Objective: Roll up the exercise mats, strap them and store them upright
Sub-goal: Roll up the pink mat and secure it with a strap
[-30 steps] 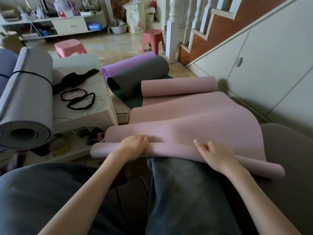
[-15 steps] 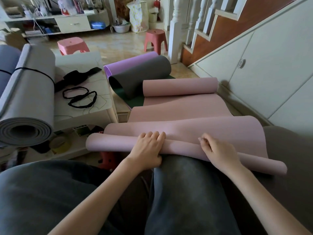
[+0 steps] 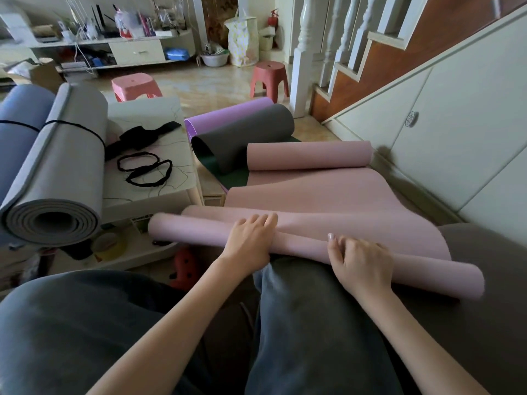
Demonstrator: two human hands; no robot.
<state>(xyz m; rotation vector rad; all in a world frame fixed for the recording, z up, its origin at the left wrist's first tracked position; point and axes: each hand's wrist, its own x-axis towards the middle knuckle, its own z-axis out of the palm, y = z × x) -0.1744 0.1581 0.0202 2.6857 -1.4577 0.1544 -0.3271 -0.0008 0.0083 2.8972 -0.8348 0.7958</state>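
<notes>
A seated person's left hand (image 3: 251, 240) lies flat, fingers straight, pressing on the rolled near end of a pink mat (image 3: 328, 220) across their lap. The right hand (image 3: 360, 262) rests on the same roll with fingers curled over it. The mat's unrolled part stretches away over the floor. On the worktop (image 3: 176, 195) to the left, black straps (image 3: 145, 169) lie at its near right corner beside a strapped grey rolled mat (image 3: 60, 178).

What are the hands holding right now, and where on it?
Both hands are on the rolled near end of the pink foam mat: the left hand lies flat over the roll, the right hand curls around it.
</notes>
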